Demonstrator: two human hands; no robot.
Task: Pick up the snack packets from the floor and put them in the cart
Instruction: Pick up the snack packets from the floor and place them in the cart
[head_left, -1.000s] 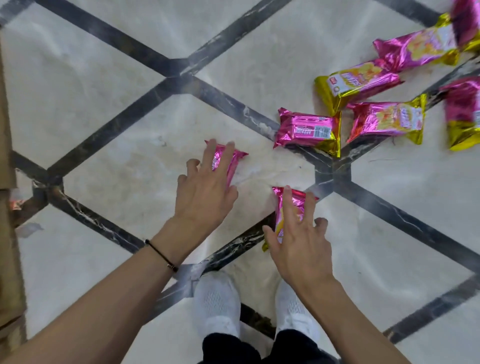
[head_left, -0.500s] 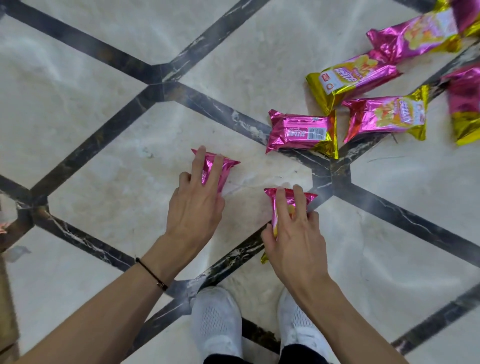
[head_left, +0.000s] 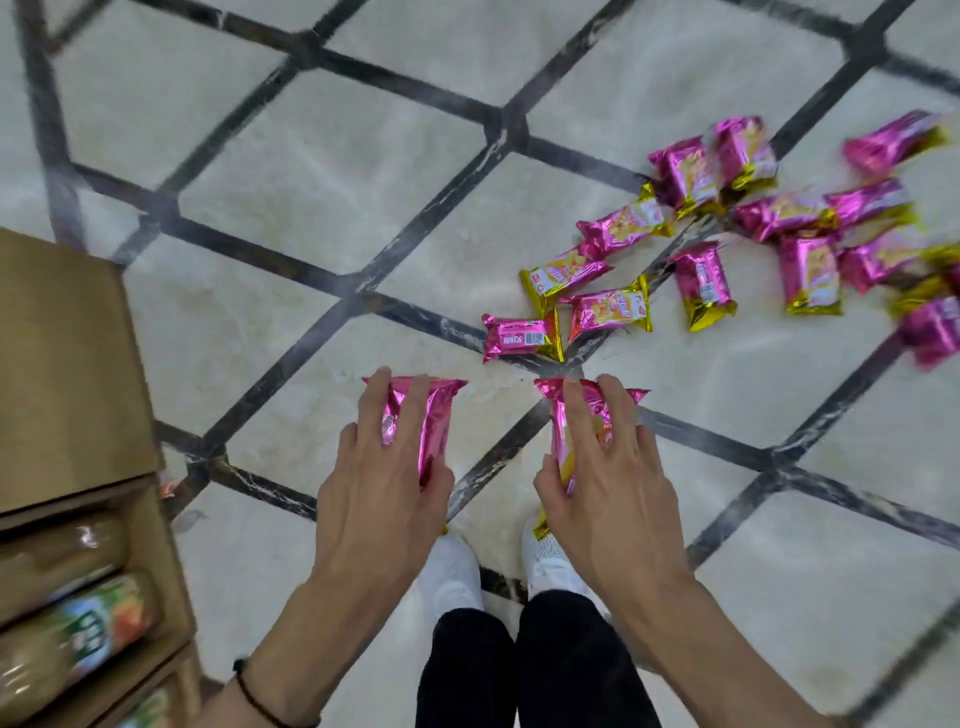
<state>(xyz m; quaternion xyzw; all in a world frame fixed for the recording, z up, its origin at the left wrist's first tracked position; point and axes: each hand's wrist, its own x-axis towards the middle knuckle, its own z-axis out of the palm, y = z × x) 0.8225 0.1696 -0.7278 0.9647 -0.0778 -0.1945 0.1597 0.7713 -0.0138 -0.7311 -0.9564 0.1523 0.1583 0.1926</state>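
Note:
My left hand (head_left: 382, 483) grips a shiny pink snack packet (head_left: 434, 421), fingers wrapped over its top. My right hand (head_left: 605, 488) grips another pink and gold snack packet (head_left: 563, 441) the same way. Both packets are lifted off the marble floor, above my white shoes. Several more pink and gold packets lie scattered on the floor ahead to the right; the nearest one (head_left: 522, 338) lies flat just beyond my hands. No cart is in view.
An open cardboard box (head_left: 67, 364) stands at the left with bottles (head_left: 78, 634) inside it. The pale marble floor (head_left: 311, 171) with dark diagonal inlay lines spreads ahead. My white shoes (head_left: 452, 577) are directly under my hands.
Both hands have closed on their packets and lifted them off the floor. The view has risen and pulled back, showing more packets at the right and the box at the left.

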